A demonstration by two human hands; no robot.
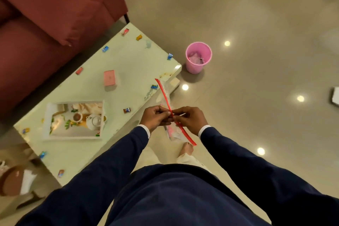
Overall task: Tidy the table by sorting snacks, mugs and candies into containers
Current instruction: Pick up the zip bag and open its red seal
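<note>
My left hand [156, 117] and my right hand [189, 118] both pinch the red zip strip of a clear plastic zip bag [166, 95], held in the air beside the table's right edge. The bag hangs below the strip and is partly hidden by my hands. Several wrapped candies lie scattered on the pale table [132, 60], among them a blue candy [154, 86] near the bag and a dark candy [127, 110] close to my left hand. A white tray [46, 121] on the table holds a mug [77, 116] and a white teapot [94, 121].
A small pink box [109, 78] sits mid-table. A pink bin [198, 58] stands on the tiled floor off the table's far right corner. A dark red sofa [45, 14] runs along the table's far side. A brown object [12, 180] lies lower left.
</note>
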